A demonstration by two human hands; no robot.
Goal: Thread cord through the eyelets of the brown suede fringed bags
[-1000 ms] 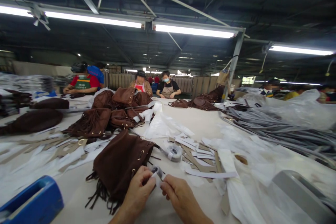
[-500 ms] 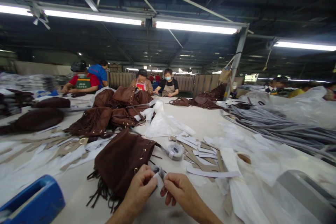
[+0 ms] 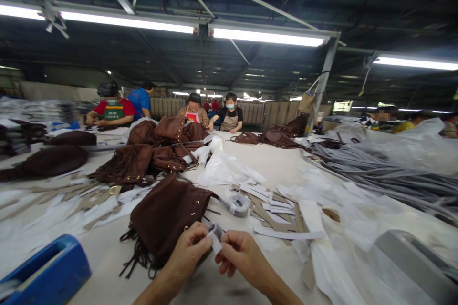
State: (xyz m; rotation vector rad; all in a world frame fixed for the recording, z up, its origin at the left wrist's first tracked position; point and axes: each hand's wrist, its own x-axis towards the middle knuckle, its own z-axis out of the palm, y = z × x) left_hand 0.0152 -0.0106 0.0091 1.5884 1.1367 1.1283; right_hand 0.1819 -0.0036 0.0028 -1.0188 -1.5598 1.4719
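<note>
Low in the middle of the view, my left hand [image 3: 186, 250] and my right hand [image 3: 245, 255] meet with fingertips pinched. Between them is a small white strip [image 3: 216, 243], its two sides held by my thumbs and fingers. Just behind it shows a greyish wrapped piece [image 3: 213, 228], partly hidden by my fingers, so I cannot tell its kind. A dark brown fringed drawstring bag [image 3: 166, 219] with metal eyelets lies right beside and behind my left hand. A clear-wrapped roll [image 3: 239, 205] rests beyond my right hand.
A blue tape dispenser [image 3: 53, 271] stands at the left, a grey one [image 3: 411, 257] at the right. More brown bags [image 3: 132, 162], paper scraps [image 3: 282, 209], plastic sheeting [image 3: 343, 257] and grey strips [image 3: 386, 171] cover the table. Several people [image 3: 231, 116] work across it.
Both hands have shifted slightly, the right a little left and up. More of the white strip shows between the fingertips. The brown bag lies almost where it was.
</note>
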